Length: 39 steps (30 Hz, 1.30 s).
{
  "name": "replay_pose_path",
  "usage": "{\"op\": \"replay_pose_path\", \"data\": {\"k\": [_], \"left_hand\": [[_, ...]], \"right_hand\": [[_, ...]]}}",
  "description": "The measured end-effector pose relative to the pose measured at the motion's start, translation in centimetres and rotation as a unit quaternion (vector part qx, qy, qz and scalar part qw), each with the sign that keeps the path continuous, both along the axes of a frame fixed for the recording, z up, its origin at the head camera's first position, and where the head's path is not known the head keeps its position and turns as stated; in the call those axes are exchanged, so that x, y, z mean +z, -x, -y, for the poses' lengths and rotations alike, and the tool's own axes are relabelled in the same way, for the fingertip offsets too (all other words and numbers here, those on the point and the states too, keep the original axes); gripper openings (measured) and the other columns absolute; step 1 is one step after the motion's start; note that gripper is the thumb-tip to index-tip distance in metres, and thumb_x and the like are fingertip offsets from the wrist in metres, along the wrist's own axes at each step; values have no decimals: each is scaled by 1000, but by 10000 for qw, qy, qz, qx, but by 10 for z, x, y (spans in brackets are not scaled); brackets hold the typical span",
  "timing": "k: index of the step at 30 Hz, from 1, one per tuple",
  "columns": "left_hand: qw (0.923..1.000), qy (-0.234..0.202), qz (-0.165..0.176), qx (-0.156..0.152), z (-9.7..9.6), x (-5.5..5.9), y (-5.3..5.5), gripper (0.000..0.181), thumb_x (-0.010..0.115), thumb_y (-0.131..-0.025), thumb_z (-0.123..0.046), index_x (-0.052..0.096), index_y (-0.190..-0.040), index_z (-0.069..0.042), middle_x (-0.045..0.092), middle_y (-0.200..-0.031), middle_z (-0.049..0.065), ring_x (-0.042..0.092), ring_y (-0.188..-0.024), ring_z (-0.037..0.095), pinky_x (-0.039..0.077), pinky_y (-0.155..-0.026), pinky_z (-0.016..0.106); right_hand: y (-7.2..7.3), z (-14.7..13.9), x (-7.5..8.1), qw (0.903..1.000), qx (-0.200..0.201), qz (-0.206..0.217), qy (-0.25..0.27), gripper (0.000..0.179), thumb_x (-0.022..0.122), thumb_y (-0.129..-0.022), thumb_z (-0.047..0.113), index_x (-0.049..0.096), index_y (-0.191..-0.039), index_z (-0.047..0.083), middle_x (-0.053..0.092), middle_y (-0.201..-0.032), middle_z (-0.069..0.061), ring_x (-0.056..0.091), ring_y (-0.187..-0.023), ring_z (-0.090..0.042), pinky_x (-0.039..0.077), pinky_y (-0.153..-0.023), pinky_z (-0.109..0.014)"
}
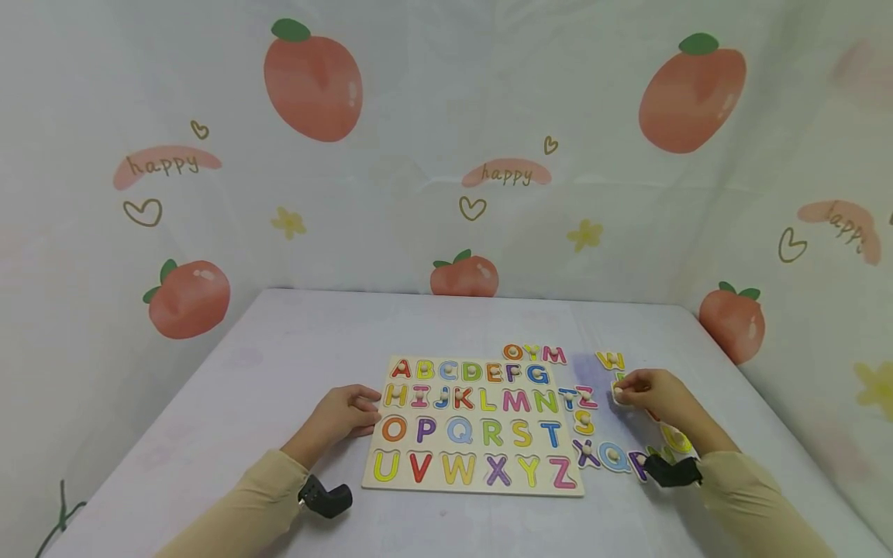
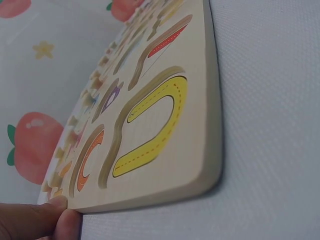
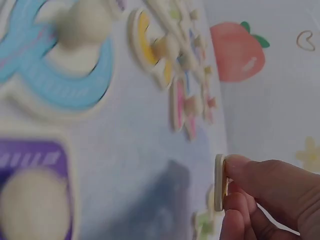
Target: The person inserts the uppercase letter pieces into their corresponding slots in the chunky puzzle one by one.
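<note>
Filling the board (image 1: 474,490) seems the step: right of it, the right hand (image 1: 654,394) pinches a piece (image 3: 219,182); the left hand (image 1: 340,416), fingers loose, touches the board's edge. Carrying the piece over likely follows.

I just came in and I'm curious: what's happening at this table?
Someone is busy with an alphabet puzzle board. Their left hand touches its left edge, while the right hand pinches a small puzzle piece off to the right; I can't make out its letter. Knobbed pieces sit in many slots of the top two rows, but the bottom two rows have none in. Loose letters lie beyond the far edge and to the right.
</note>
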<state>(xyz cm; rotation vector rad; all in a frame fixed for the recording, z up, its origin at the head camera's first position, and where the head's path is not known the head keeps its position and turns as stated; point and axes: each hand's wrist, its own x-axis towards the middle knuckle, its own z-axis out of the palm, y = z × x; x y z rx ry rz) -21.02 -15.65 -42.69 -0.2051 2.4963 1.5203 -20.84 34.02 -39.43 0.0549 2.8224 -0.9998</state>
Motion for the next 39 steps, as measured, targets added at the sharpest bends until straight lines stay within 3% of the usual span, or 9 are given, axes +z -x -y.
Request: {"op": "replay_pose_path", "data": {"k": [7, 16, 25, 31, 39], "left_hand": [[10000, 35, -6, 1, 0, 0, 0, 35, 72, -83, 0, 62, -117, 1, 64, -89, 9, 62, -70, 12, 58, -62, 25], [10000, -13, -39, -31, 0, 0, -1, 35, 71, -83, 0, 62, -116, 1, 64, -89, 9, 62, -69, 12, 58, -61, 25], [10000, -71, -40, -33, 1, -1, -1, 35, 71, -83, 0, 62, -117, 1, 64, -89, 9, 63, -71, 13, 59, -62, 25], [10000, 8, -33, -18, 0, -2, 0, 36, 72, -82, -1, 63, -117, 0, 65, -89, 8, 63, -70, 12, 59, -63, 26], [10000, -31, -4, -10, 0, -1, 1, 36, 72, -82, 0, 62, -117, 1, 64, -89, 8, 62, -70, 12, 59, -63, 26]], "right_hand": [[7, 31, 13, 9986, 159, -455, 211, 32, 73, -86, 26, 67, -105, 0, 68, -89, -4, 59, -79, -17, 52, -71, -30], [15, 89, 17, 9944, 437, -750, 609, 22, 73, -86, 20, 68, -100, 3, 69, -86, -4, 62, -78, -15, 53, -71, -30], [21, 144, 11, 9872, 836, -761, 1121, 17, 76, -83, 16, 69, -92, 3, 68, -79, -3, 64, -70, -15, 56, -69, -34], [29, 169, -4, 9894, 783, -585, 1073, 14, 79, -80, 16, 71, -88, 8, 66, -76, 1, 60, -68, -11, 51, -63, -25], [30, 188, -16, 9902, 832, -399, 1048, 12, 80, -78, 14, 71, -86, 9, 66, -72, 1, 56, -57, -12, 45, -51, -23]]}}
